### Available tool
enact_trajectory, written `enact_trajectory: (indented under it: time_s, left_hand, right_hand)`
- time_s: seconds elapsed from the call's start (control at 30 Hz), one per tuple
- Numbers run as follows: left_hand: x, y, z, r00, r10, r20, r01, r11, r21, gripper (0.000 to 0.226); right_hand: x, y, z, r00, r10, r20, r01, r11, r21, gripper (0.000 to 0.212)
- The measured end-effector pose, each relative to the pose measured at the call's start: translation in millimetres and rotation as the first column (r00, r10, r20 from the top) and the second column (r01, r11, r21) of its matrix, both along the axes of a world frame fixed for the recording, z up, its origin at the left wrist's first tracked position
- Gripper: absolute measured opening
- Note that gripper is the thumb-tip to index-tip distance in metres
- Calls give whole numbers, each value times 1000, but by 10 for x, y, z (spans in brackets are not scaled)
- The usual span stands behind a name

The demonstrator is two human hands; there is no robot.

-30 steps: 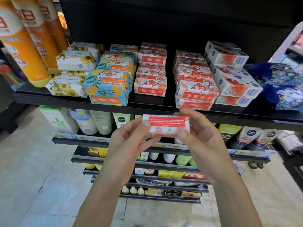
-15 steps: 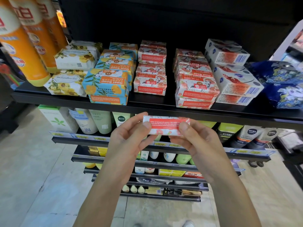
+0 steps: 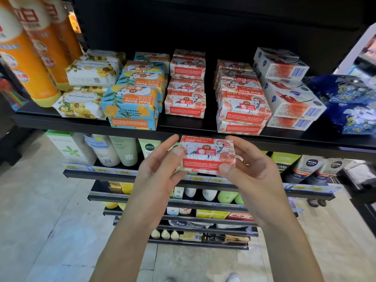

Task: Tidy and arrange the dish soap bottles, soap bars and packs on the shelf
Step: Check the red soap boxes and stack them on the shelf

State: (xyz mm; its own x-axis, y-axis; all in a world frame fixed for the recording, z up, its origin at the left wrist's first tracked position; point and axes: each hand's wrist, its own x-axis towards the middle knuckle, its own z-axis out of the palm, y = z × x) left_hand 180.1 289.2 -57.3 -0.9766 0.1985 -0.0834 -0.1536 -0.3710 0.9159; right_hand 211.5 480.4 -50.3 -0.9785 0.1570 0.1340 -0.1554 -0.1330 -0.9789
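I hold a red-and-white goat soap bar [image 3: 206, 154] in both hands, just below the front edge of the black shelf [image 3: 183, 130]. My left hand [image 3: 160, 165] pinches its left end and my right hand [image 3: 247, 165] pinches its right end. Its printed face with the goat drawing is turned toward me. On the shelf stand two stacks of the same red soap [image 3: 186, 92] [image 3: 241, 102], a blue-and-orange goat soap stack [image 3: 133, 98], yellow floral soap bars [image 3: 89, 86], white boxed soaps [image 3: 284, 88] and orange dish soap bottles [image 3: 26, 58].
Blue patterned packs [image 3: 350, 102] lie at the shelf's right end. A gap [image 3: 210, 94] separates the two red soap stacks. Lower shelves carry tubes and bottles [image 3: 114, 151] with price tags along their edges. The tiled floor [image 3: 40, 220] lies below.
The soap bar has been turned in my hands: its narrow text side faced me before, now its broad printed face does. Both hands rose slightly toward the shelf.
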Motion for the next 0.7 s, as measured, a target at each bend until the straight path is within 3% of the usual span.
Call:
enact_trajectory:
  time_s: [0.23, 0.43, 0.57, 0.7]
  left_hand:
    - [-1, 18, -4, 999, 44, 30, -45, 998, 43, 50]
    - [21, 52, 6, 999, 38, -25, -37, 999, 36, 34]
    - [20, 81, 19, 996, 78, -47, -76, 996, 37, 40]
    - [13, 123, 60, 992, 91, -83, -87, 995, 48, 47]
  right_hand:
    - [-9, 63, -56, 992, 87, -92, -87, 996, 3, 69]
    - [-17, 66, -61, 984, 136, -117, -132, 990, 46, 71]
    - [-1, 66, 40, 989, 69, -128, -17, 929, 369, 75]
    - [-33, 65, 155, 977, -6, -214, 157, 696, 700, 87]
